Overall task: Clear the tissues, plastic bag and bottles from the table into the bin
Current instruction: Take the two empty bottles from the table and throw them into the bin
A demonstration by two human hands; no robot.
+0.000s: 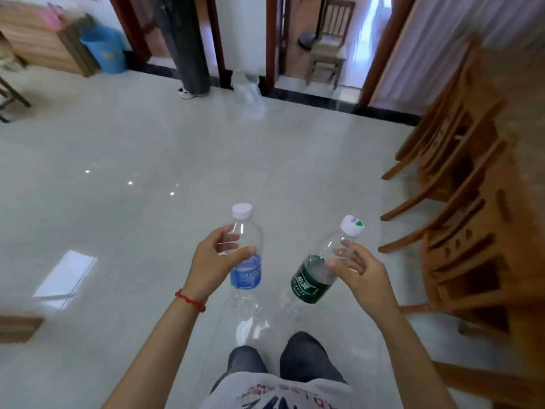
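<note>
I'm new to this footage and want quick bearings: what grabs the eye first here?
Two clear bottles held over the floor: the left hand grips the blue-label bottle, the right hand the green-label bottle. Far left, by a cabinet, stands a blue bin.

Pale glossy floor tiles [147,172] marked by light reflections, wooden chairs [460,208] ranged along the right edge, dark-framed doorways [295,39] seen at top, wooden cabinet [38,39] placed upper left.
</note>
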